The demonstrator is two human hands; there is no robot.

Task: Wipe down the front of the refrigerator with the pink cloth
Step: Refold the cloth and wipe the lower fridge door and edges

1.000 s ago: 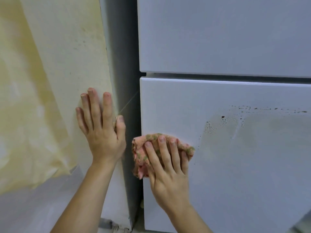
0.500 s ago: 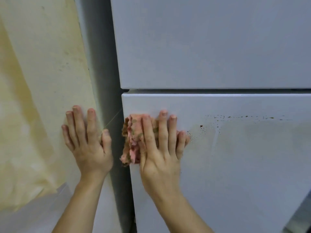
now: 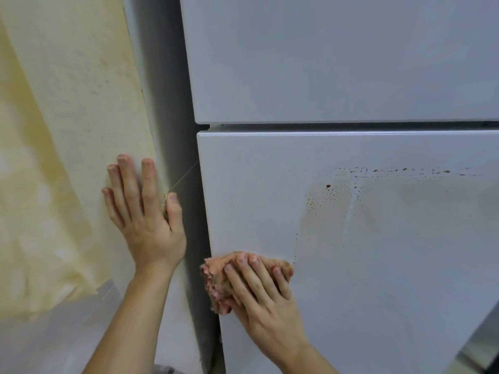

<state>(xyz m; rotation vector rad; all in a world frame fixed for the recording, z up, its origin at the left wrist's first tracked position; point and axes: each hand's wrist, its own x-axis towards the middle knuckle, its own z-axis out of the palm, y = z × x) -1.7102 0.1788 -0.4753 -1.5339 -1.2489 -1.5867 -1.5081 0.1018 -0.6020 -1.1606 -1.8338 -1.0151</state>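
Note:
The white refrigerator fills the right of the view, with an upper door [image 3: 337,58] and a lower door [image 3: 378,265] split by a dark gap. A bunched pink cloth [image 3: 218,276] lies against the lower door near its left edge. My right hand [image 3: 264,295] presses it flat with straight fingers. A brownish smear with dark specks [image 3: 332,195] spreads across the lower door, right of the cloth and above it. My left hand [image 3: 145,211] rests flat on the wall beside the refrigerator.
A stained yellowish wall [image 3: 67,130] stands to the left. The refrigerator's grey side panel [image 3: 172,130] runs between wall and doors. A thin thread [image 3: 183,175] stretches from near my left thumb to the lower door's edge. A dark strip [image 3: 483,344] shows at the bottom right.
My right hand has slid the cloth down the lower door's left edge, from just under the top edge to well below it. My left hand stays flat on the wall.

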